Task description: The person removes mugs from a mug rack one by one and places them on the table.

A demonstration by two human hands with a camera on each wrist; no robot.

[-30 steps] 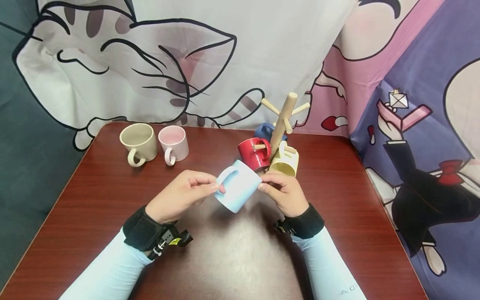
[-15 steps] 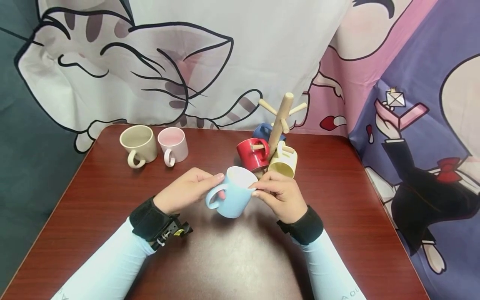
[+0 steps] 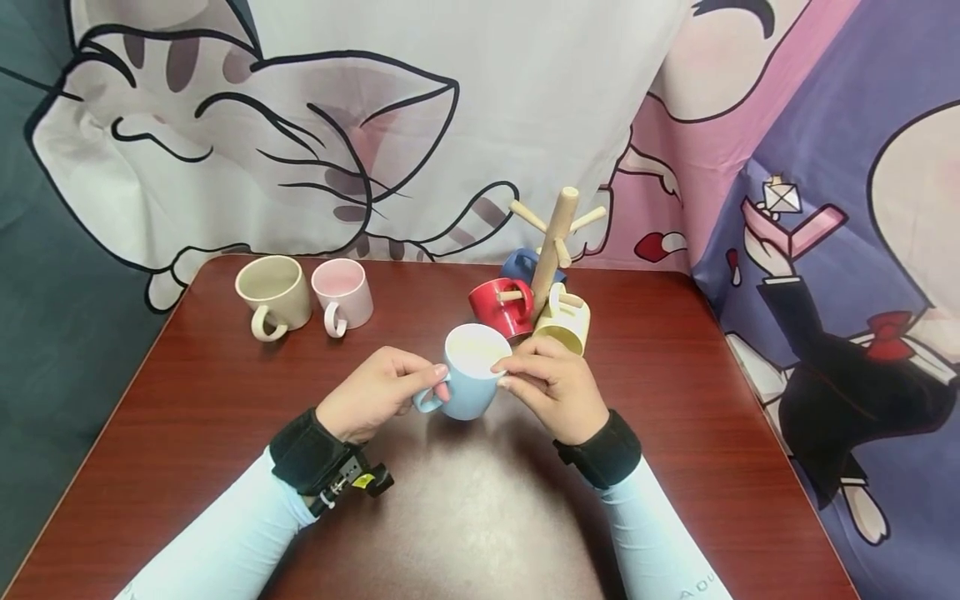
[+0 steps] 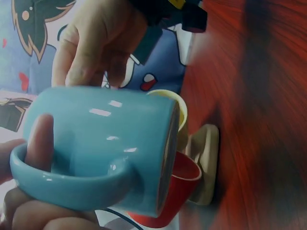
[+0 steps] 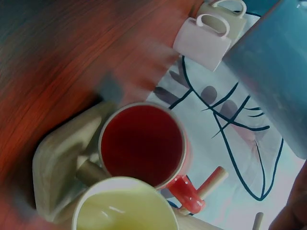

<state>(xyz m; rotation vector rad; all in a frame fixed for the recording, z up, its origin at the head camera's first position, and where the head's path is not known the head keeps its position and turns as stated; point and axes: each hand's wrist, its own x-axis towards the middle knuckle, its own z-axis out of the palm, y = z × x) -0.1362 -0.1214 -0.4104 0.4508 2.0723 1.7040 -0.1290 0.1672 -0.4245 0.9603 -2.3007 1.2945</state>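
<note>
A light blue mug (image 3: 467, 393) is held above the table, upright with its mouth up in the head view. My left hand (image 3: 378, 392) grips it by the handle, a finger passing through the loop in the left wrist view. On the opposite side my right hand (image 3: 555, 390) pinches the rim between thumb and fingers. Just beyond stands a wooden mug tree (image 3: 555, 246). On its lower pegs hang a red mug (image 3: 495, 307), a yellow mug (image 3: 570, 332) and a dark blue mug (image 3: 519, 265), the last partly hidden. Its upper pegs carry no mugs.
At the back left of the brown table (image 3: 195, 417) stand a beige mug (image 3: 281, 292) and a pink mug (image 3: 348, 292), both upright and side by side. A printed cloth (image 3: 562, 100) hangs behind the table and along its right side.
The light blue mug has turned from a tilted pose, bottom toward the camera, to upright with its mouth up. Both hands stay on it. The view has shifted slightly.
</note>
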